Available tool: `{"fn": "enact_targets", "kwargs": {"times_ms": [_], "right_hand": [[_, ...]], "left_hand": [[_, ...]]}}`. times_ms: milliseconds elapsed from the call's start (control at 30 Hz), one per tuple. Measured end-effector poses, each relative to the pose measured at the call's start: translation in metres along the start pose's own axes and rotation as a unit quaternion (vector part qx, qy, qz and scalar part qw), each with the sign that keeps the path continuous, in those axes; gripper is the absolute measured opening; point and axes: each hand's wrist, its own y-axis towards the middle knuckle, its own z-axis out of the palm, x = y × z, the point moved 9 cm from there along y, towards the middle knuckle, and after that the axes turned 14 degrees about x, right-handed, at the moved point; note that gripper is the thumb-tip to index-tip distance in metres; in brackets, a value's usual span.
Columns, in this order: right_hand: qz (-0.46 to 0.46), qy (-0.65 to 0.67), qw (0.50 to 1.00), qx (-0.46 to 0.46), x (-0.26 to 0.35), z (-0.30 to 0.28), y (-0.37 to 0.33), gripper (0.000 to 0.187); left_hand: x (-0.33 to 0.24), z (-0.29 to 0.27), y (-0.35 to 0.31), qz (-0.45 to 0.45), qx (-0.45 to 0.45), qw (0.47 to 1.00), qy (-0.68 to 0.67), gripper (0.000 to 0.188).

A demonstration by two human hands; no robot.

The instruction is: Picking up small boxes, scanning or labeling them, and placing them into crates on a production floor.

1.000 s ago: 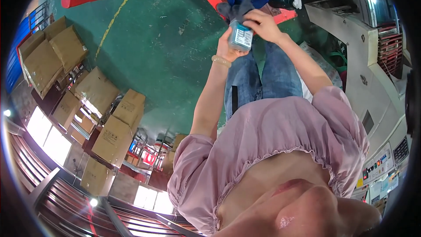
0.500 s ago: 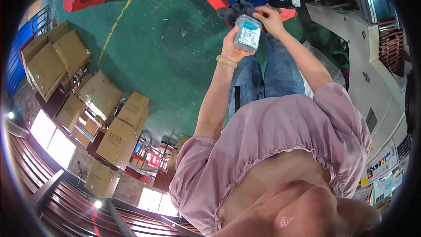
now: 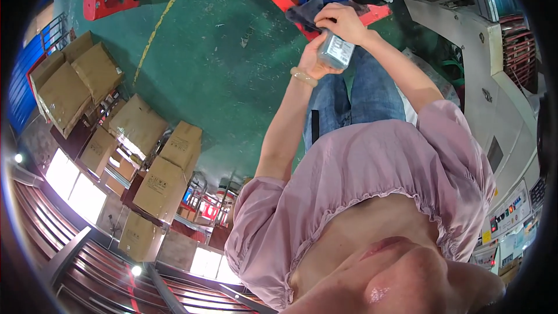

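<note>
While the left hand (image 3: 314, 63) stayed clamped around the clear, boxy, white-labelled plastic container (image 3: 337, 52) over the blue denim jeans (image 3: 375, 90), the right hand (image 3: 344, 23) had shifted left across its far end, grip indeterminable, suggesting that handling there remained unfinished.

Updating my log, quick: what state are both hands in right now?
Left hand: closed, holding a translucent, white-labelled plastic box.
Right hand: curled at the box's far end; whether it grips anything cannot be told.
</note>
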Motion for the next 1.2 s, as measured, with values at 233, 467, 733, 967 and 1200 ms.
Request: {"fn": "enact_targets", "kwargs": {"times_ms": [233,467,733,967,1200], "right_hand": [[0.055,0.008,0.998,-0.032,-0.027,-0.017,-0.046,0.014],[0.035,-0.028,0.997,-0.066,-0.006,-0.02,-0.028,0.011],[-0.01,-0.08,0.994,-0.07,0.0,-0.028,-0.053,0.011],[-0.041,-0.049,0.995,-0.079,0.016,-0.02,-0.038,0.008],[-0.136,-0.117,0.983,-0.041,0.029,-0.021,-0.051,0.009]], "left_hand": [[-0.004,0.005,-0.009,0.045,0.009,0.997,-0.061,0.047],[-0.005,0.01,0.001,0.039,0.003,0.998,-0.052,0.047],[-0.001,0.027,0.004,0.045,0.035,0.998,-0.025,0.048],[0.0,0.022,0.004,0.049,-0.046,0.998,0.022,0.046],[0.008,0.024,-0.003,0.045,-0.054,0.997,0.02,0.045]]}}
